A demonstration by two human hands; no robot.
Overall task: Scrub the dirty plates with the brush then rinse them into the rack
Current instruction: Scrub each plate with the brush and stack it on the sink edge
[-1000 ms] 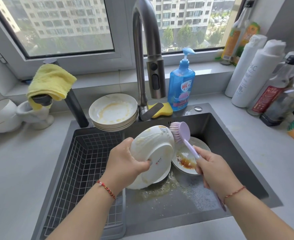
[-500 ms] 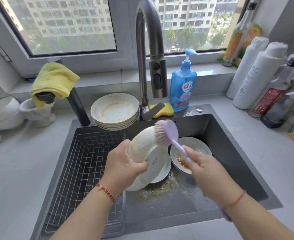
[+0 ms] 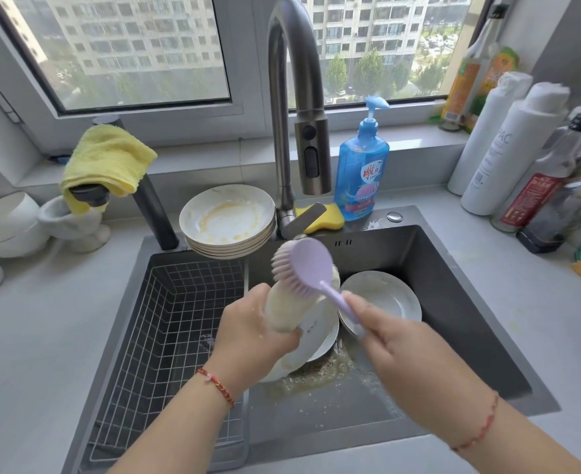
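Note:
My left hand (image 3: 253, 331) grips a white plate (image 3: 287, 313) by its rim and holds it tilted on edge over the sink. In my right hand (image 3: 407, 357) is the handle of a purple brush (image 3: 308, 265), whose head sits over the top of that plate. Beneath the held plate lies another plate (image 3: 321, 340), and a third plate (image 3: 386, 297) rests to the right on the sink floor. A stack of dirty plates (image 3: 227, 218) with yellow smears sits on the sink's back edge. The wire rack (image 3: 176, 323) fills the sink's left half.
A tall grey faucet (image 3: 296, 97) arches over the sink. Blue soap bottle (image 3: 362, 172) and yellow sponge (image 3: 330, 218) stand behind it. A yellow cloth (image 3: 107, 162) hangs on a dark post at left. Bottles (image 3: 508, 159) crowd the right counter. Foamy water (image 3: 316, 374) pools in the sink.
The brush has swept left and up from the plate's right rim to over its top edge. My left hand has turned the plate more edge-on.

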